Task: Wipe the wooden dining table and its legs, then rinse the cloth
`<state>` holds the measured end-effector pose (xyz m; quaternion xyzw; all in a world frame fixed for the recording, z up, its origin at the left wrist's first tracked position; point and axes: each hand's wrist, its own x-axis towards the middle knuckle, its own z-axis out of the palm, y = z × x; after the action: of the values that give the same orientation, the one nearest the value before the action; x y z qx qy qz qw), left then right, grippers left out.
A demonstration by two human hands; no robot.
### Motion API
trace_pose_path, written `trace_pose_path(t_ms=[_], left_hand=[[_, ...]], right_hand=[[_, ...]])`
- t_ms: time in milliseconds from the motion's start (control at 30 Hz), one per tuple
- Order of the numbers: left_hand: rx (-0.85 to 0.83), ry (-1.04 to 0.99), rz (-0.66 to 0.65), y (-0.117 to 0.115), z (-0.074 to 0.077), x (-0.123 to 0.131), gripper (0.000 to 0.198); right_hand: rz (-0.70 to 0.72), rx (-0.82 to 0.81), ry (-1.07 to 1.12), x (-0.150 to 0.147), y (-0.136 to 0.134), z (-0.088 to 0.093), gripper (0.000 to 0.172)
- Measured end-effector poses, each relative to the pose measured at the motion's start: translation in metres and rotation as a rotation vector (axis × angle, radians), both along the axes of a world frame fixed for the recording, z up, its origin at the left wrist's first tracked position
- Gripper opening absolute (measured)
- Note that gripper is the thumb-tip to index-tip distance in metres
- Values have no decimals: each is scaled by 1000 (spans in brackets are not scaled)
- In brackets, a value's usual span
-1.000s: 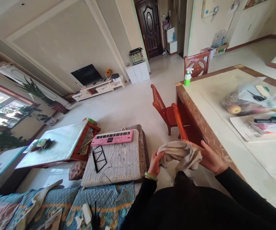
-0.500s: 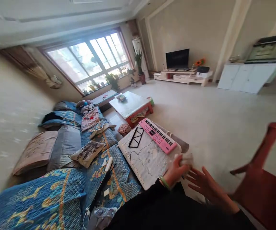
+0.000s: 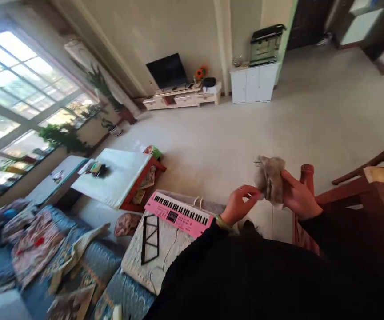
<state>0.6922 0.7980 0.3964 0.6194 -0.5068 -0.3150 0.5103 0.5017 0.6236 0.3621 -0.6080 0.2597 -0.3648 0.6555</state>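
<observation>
Here's the grey-brown cloth (image 3: 272,178), bunched up between the two hands, well above the pale floor (image 3: 218,151)! The right hand (image 3: 300,195) has the firm hold, fingers closed against the cloth's right side, some of them hidden behind the folds. And the left hand (image 3: 240,204), nearly closed, thumb and forefinger pinched at the cloth's lower left edge, a small gap looping between them! A pale green bracelet (image 3: 223,223) sits at that wrist. Just left of it lies the pink keyboard (image 3: 178,215), and below that, a black stand (image 3: 150,240), both on a padded seat (image 3: 134,264). Beside the right hand, a red-brown chair (image 3: 307,175). Far beyond both hands, a white cabinet (image 3: 254,84), a glass tank (image 3: 263,52) on top!
</observation>
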Motion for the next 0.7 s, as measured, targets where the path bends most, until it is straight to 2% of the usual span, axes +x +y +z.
trace_pose_path(t_ms=[67, 100, 167, 233, 300, 367, 533, 633, 700], left_hand=[[-6, 111, 142, -42, 15, 14, 44], [-3, 160, 171, -61, 20, 20, 53], [25, 227, 133, -98, 25, 31, 68], [64, 237, 57, -136, 25, 43, 70], [72, 212, 37, -174, 22, 60, 73], [44, 201, 80, -213, 19, 82, 77], [-22, 342, 175, -308, 15, 158, 65], [30, 427, 136, -367, 17, 202, 67], [46, 377, 64, -408, 19, 225, 67]], right_hand=[[-15, 235, -108, 27, -26, 24, 39], [-16, 338, -153, 39, -37, 36, 39], [0, 466, -220, 55, -54, 53, 41], [-12, 492, -250, 66, -74, 60, 40], [-56, 478, -260, 77, -100, 56, 38], [-118, 464, -259, 90, -132, 45, 37], [-258, 469, -217, 137, -222, 16, 46], [-338, 502, -162, 162, -268, 11, 52], [-400, 507, -170, 174, -294, 14, 53]])
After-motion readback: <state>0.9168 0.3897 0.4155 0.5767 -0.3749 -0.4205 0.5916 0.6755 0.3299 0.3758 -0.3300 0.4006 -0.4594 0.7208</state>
